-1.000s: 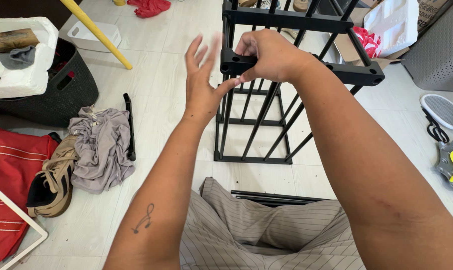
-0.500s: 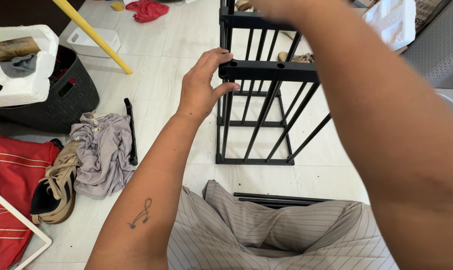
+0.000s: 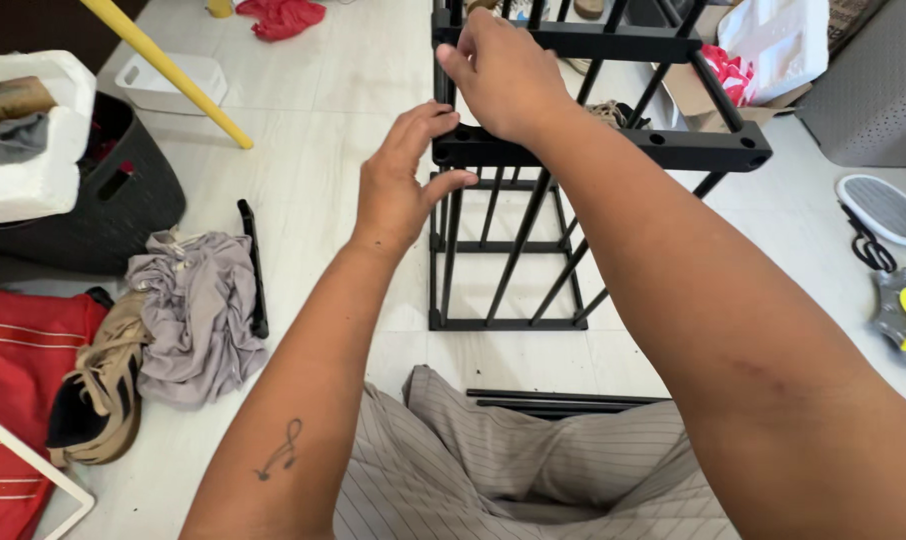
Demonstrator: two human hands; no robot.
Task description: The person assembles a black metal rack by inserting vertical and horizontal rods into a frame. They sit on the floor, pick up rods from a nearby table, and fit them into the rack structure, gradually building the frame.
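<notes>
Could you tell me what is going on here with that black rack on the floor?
A person seated on the pale floor is handling a black metal-and-plastic slatted rack. The left hand grips the near-left corner of the black crossbar, fingers wrapped round it. The right hand rests above, at the corner post. Spare black rods lie by the striped trousers; a crumpled grey cloth lies left.
</notes>
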